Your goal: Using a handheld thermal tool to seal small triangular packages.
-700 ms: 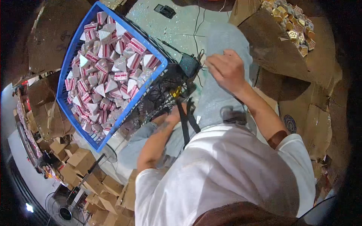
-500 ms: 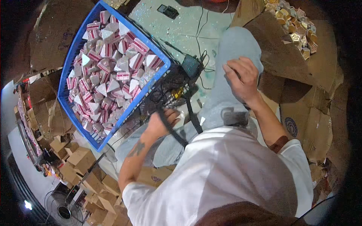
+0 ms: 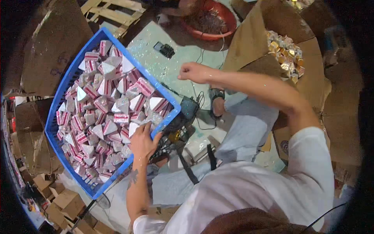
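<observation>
My left hand (image 3: 143,142), fingers parted, reaches over the crate's (image 3: 117,172) lower-right edge onto wedges (image 3: 121,104) heaped inside; my right hand (image 3: 193,73), loosely fisted, hangs above the floor (image 3: 182,55).

The blue crate (image 3: 144,72) is showing smooth, faintly glossy plastic. Inside it, wedge-shaped pieces (image 3: 121,105) are sparkling under a glittery coating — their pale faces are looking smoother. Beyond the crate, a pallet (image 3: 113,11) is showing matt wood, and a red basin (image 3: 230,18) is looking like smooth plastic. Right of the crate, brown cardboard (image 3: 249,43) is looking matt and creased — gold pieces (image 3: 286,54) are gleaming like metal.
</observation>
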A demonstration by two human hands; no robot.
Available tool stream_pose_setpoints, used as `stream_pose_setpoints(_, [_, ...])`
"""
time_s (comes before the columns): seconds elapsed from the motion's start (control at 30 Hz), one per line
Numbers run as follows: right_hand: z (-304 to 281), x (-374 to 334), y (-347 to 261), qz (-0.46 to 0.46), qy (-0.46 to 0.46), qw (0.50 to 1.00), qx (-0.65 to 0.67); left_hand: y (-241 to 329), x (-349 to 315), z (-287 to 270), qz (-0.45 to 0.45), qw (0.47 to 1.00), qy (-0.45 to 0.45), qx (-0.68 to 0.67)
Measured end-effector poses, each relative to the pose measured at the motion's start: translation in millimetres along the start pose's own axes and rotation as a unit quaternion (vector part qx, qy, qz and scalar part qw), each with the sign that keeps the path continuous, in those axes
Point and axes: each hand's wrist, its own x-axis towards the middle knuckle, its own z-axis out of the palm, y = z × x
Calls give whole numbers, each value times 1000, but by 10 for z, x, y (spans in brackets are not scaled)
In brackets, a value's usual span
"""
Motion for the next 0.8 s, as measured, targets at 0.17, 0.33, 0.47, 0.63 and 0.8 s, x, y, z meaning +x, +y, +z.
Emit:
stream_pose_setpoints(0.17, [419, 1437, 955, 66, 25, 980, -184, 55, 222, -73, 13, 1000, -5, -20])
stream_pose_setpoints(0.33, [1608, 1937, 1827, 185, 50, 976, -104, -18, 187, 31, -4, 997, 66, -40])
stream_pose_setpoints(0.47, [2077, 2161, 2140, 201, 45, 975, -82, -71, 184, 131, -22, 996, 62, -58])
stream_pose_setpoints(0.63, [2236, 2181, 2196, 183, 119, 971, -96, -89, 188, 157, -17, 996, 62, -62])
stream_pose_setpoints(0.8, [2095, 1833, 1870, 246, 139, 959, 1, -75, 148, 44, -24, 998, 33, -44])
